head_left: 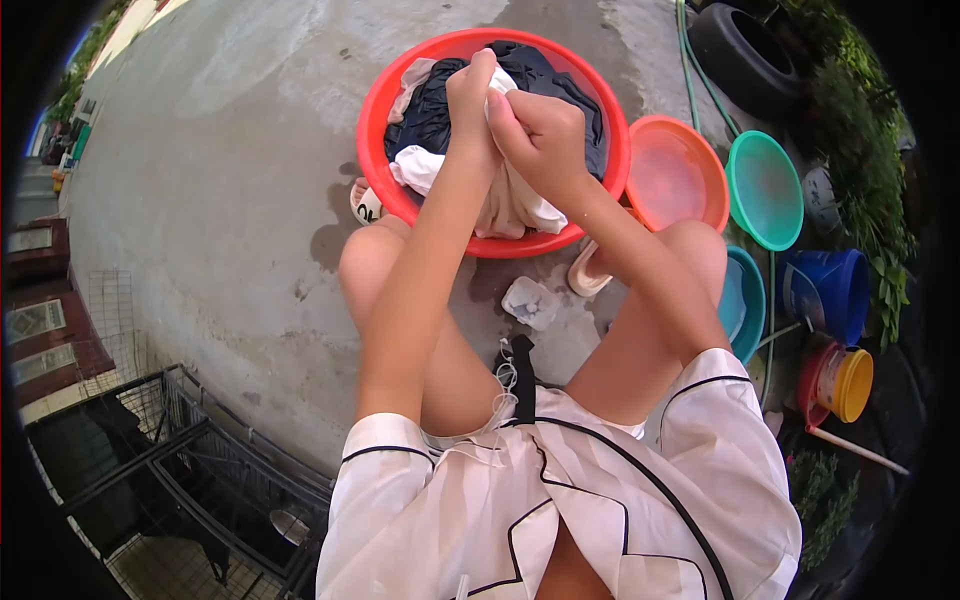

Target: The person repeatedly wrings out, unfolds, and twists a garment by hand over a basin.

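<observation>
A large red basin (618, 150) stands on the ground beyond my knees, filled with dark garments (425, 108) and a few white and beige cloths (515, 205). Above it, my left hand (472, 105) is closed in a fist on a white cloth (503, 82). My right hand (540, 135) is closed on the same cloth, right beside the left one. Part of the cloth shows between and behind the fists; the rest is hidden by the hands.
Right of the red basin are an orange basin (680, 175), a green basin (765, 190), a teal basin (740, 305), a blue bucket (845, 295) and a yellow bucket (853, 385). A small white container (530, 303) lies between my feet. A tire (745, 60) and a hose (692, 85) are behind.
</observation>
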